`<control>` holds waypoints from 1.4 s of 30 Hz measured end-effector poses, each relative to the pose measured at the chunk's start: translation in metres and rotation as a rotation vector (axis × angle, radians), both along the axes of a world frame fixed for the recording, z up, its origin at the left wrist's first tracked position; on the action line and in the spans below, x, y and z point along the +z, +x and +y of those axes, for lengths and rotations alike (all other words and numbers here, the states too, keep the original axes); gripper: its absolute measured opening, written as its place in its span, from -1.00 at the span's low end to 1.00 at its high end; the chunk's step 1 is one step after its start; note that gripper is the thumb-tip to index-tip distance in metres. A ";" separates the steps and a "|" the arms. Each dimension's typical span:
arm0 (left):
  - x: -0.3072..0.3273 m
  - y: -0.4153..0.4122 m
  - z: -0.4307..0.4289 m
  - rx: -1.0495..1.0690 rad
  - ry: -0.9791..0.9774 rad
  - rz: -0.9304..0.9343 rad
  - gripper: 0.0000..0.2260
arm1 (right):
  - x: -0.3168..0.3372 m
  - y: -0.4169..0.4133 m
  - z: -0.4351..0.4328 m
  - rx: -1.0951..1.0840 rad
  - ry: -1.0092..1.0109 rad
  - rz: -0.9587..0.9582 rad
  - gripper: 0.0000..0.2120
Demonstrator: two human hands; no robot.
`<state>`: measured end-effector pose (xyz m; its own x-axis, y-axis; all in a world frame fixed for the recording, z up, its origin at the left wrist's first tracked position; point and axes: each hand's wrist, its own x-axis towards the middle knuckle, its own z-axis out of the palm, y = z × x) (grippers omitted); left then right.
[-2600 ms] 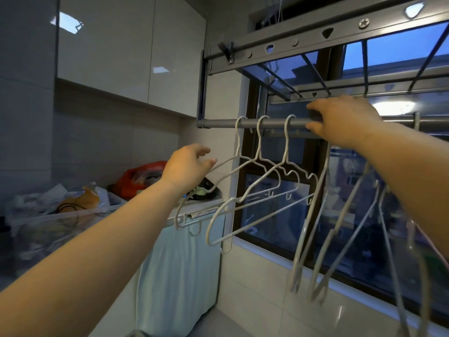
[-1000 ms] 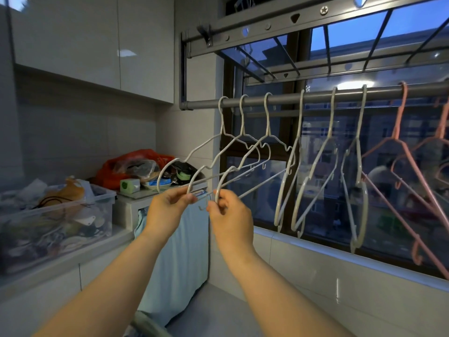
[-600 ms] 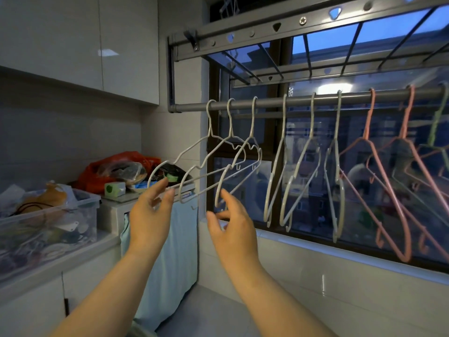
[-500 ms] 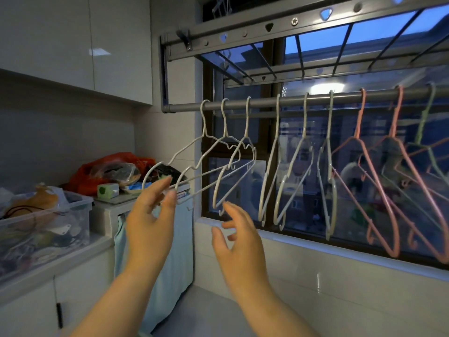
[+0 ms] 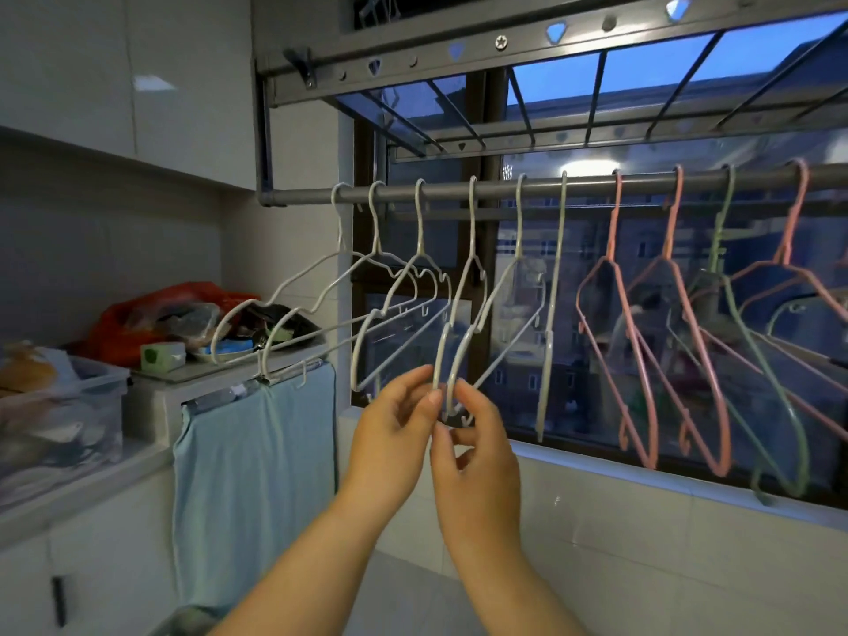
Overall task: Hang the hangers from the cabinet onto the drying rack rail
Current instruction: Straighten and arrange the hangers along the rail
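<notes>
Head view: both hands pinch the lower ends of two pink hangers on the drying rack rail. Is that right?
Not quite. The head view shows the left hand and right hand pinching the lower ends of two white hangers, not pink ones. They do hang on the drying rack rail. The pink hangers hang further right, untouched.

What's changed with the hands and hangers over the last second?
Both hands let go of the leftmost white hangers and moved right. The left hand now pinches the lower end of the fourth white hanger, the right hand that of the fifth white hanger. All hangers stayed hooked on the rail.
</notes>
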<state>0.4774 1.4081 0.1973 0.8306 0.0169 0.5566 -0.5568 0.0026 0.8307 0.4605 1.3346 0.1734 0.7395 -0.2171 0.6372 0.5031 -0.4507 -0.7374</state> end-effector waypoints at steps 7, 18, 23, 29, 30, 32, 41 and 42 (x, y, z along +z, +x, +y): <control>-0.002 0.006 -0.002 0.078 -0.013 -0.017 -0.82 | 0.014 0.002 -0.005 0.049 0.046 0.013 -0.62; 0.011 0.002 -0.015 -0.069 0.057 -0.020 -0.80 | 0.011 -0.004 -0.022 0.026 0.111 -0.024 -0.74; 0.013 -0.001 -0.014 -0.019 0.020 -0.026 -0.84 | 0.009 -0.009 -0.035 0.009 0.158 -0.058 -0.77; 0.011 -0.003 0.000 0.148 0.003 -0.094 -0.76 | 0.003 -0.012 -0.049 0.003 0.220 -0.075 -0.75; 0.010 -0.003 0.002 0.163 -0.008 -0.091 -0.75 | 0.002 -0.012 -0.049 0.002 0.218 -0.076 -0.75; 0.009 -0.002 0.004 0.204 -0.010 -0.076 -0.78 | 0.002 -0.013 -0.050 0.002 0.216 -0.077 -0.74; 0.006 -0.016 0.006 0.350 -0.017 -0.128 -0.69 | -0.001 -0.026 -0.045 -0.033 0.158 -0.104 -0.65; 0.004 -0.020 0.005 0.368 -0.028 -0.148 -0.67 | -0.002 -0.028 -0.045 -0.041 0.151 -0.098 -0.64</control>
